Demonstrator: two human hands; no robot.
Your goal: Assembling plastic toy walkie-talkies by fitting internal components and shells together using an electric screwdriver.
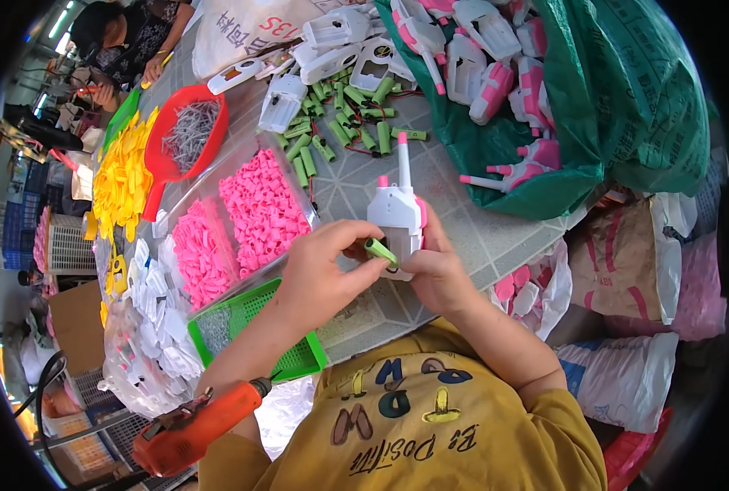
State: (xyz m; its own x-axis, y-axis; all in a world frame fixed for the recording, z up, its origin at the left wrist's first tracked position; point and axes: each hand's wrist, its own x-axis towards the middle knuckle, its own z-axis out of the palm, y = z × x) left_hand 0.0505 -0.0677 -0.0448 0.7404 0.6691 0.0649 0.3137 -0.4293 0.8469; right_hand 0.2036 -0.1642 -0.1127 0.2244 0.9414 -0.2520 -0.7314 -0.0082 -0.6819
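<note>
- Head view: the left hand (332, 262) pinches a green cylindrical battery cell (381, 252), smooth-sleeved, between thumb and fingers.
- The right hand (440, 266) grips a walkie-talkie-shaped housing (394, 209) of glossy white plastic with pink trim; its slim, pink-tipped antenna points away from the person.
- The cell lies tilted at the housing's lower part, above the near side of the table (495, 245), a grey surface with pale straight lines; whether the two touch cannot be told.
- Beyond them, green cells with thin red leads (352, 106) lie heaped beside hollow white shells (285, 102).
- Left of the housing, small, chunky pink plastic pieces (262, 196) fill a tray section.
- A red, round-ended plastic scoop (153, 196) holds slender grey metal screws (191, 135).
- A green basket (303, 353) has perforated walls.
- At right, a crinkled green woven sack (651, 106) holds pink-and-white housings (495, 90).
- Lower left: an orange-red electric screwdriver (193, 434), hard-cased and scuffed.
</note>
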